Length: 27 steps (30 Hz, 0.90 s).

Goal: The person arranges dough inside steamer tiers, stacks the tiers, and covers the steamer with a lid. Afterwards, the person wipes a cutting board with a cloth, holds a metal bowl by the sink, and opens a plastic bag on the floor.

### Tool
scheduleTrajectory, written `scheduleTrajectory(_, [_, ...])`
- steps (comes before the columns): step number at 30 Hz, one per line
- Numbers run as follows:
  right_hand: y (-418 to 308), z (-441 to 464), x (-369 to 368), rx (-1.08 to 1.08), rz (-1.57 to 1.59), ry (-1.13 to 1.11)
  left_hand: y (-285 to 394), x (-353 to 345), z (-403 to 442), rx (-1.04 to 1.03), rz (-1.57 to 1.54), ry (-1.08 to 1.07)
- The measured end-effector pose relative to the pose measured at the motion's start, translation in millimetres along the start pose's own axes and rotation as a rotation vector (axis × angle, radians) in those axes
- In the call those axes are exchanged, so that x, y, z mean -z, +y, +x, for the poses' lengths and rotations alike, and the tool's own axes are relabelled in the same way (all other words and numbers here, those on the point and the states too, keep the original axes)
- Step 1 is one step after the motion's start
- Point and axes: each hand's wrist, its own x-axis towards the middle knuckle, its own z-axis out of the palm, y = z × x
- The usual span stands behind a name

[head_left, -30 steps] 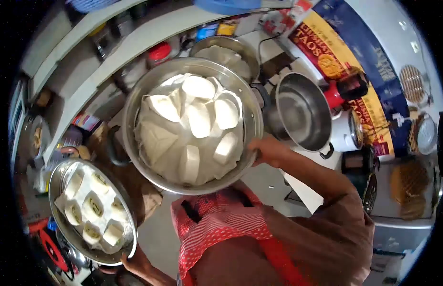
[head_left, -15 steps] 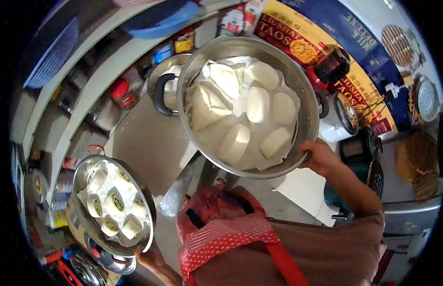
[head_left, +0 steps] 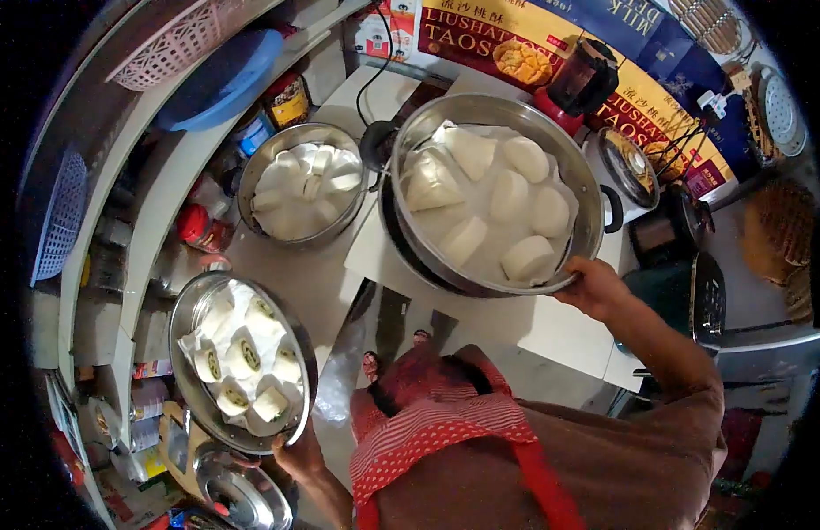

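My right hand (head_left: 595, 287) is closed on the near right rim of a large metal steamer tray (head_left: 410, 230). White dough buns (head_left: 509, 194) and a folded triangular piece (head_left: 430, 179) lie on its cloth liner. The tray sits over or just above a dark round pan (head_left: 399, 237); whether they touch I cannot tell. At the lower left, my left hand (head_left: 299, 450) grips the lower rim of a smaller steamer tray (head_left: 178, 331), which is tilted. Several rolls with a green swirl (head_left: 243, 356) rest on white cloth inside it. My left fingers are partly hidden behind that rim.
A third metal pan (head_left: 251, 208) with white dough pieces stands on the counter between the two trays. Shelves at the left hold a blue basin (head_left: 229, 84) and jars. A red-based blender (head_left: 582, 75) and a lidded white pot (head_left: 629, 168) stand behind the large tray.
The view has shifted. The large tray has moved right and away from the third pan, which now shows fully. The smaller tray appears further right and lower. Both hands keep their grips.
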Motion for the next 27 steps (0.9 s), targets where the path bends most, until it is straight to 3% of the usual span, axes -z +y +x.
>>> scheduleTrajectory(8, [27,-2,10,0.001,0.079,-0.041,8,-1,2,0.051,-0.002,0.072])
scheduleTrajectory(16, [33,8,-12,-0.03,0.256,-0.06,19,24,24,0.09,0.029,-0.006])
scheduleTrajectory(27, [41,-13,-37,-0.071,0.386,0.09,18,26,30,0.082,0.054,0.026])
